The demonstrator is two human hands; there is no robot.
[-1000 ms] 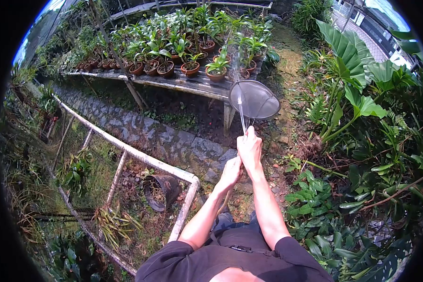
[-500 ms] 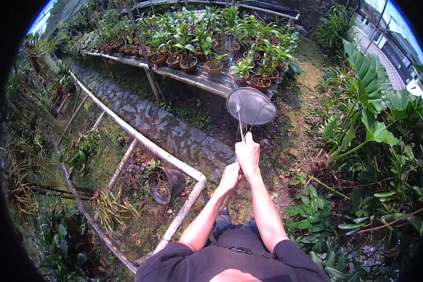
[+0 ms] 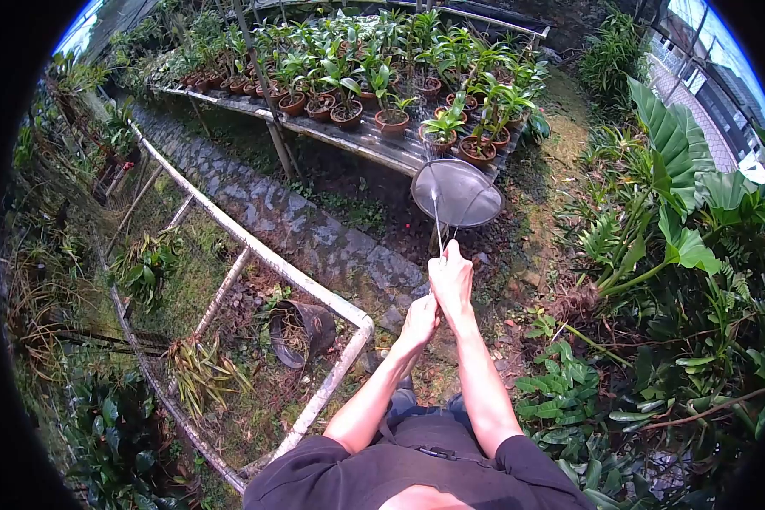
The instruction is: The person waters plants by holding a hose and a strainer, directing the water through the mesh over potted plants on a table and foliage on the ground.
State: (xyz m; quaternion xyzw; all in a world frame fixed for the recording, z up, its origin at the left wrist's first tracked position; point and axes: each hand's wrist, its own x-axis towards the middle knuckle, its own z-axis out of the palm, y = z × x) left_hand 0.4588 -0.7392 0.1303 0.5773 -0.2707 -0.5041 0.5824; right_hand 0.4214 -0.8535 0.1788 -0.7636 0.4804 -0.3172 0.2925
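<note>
Two hands: both are closed around one thin handle, held out in front of the body.
Left hand (image 3: 419, 320): fingers are wrapped round the lower handle.
Right hand (image 3: 451, 278): fingers are clenched on the handle just above.
Mesh strainer (image 3: 457, 193): raised beyond the hands, over the bench edge.
Bench (image 3: 374, 151): potted plants (image 3: 391, 117) are lined along it.
Stone path (image 3: 297, 229): seen left of the bench.

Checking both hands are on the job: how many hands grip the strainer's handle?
2: the right hand higher on the strainer handle, the left hand just below it.
</note>
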